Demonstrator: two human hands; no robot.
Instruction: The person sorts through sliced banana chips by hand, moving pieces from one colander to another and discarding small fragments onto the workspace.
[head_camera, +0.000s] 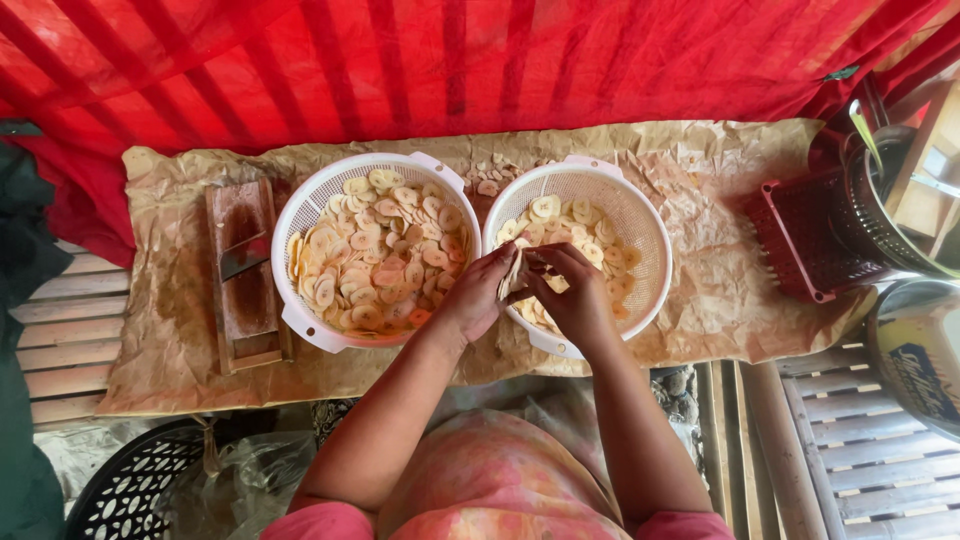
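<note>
Both hands meet over the near-left rim of the right colander (640, 215), the white one with fewer chips in it. The left hand (478, 295) comes in from the left and the right hand (578, 300) from the right, and between them they pinch a small stack of pale chips (514, 272). The stack stands nearly upright, with its long axis running from the near side to the far side, slightly tilted to the left. The fingers of both hands are closed around it: the left fingers (500, 262) press the left face of the stack, and the right fingers (545, 262) curl over its top and right face. How tight the grip is I cannot tell. The stack is above the inside edge of the right colander, just beside the gap between the two bowls, so the loose slices in this bowl lie directly under and beyond the right hand. The left colander (305, 215), much fuller, is just beside the left wrist, so the left hand is the nearer one to it. Both colanders stand on crumpled brown paper (720, 200), with a wooden slicer (243, 275) lying farther left on the same paper.
</note>
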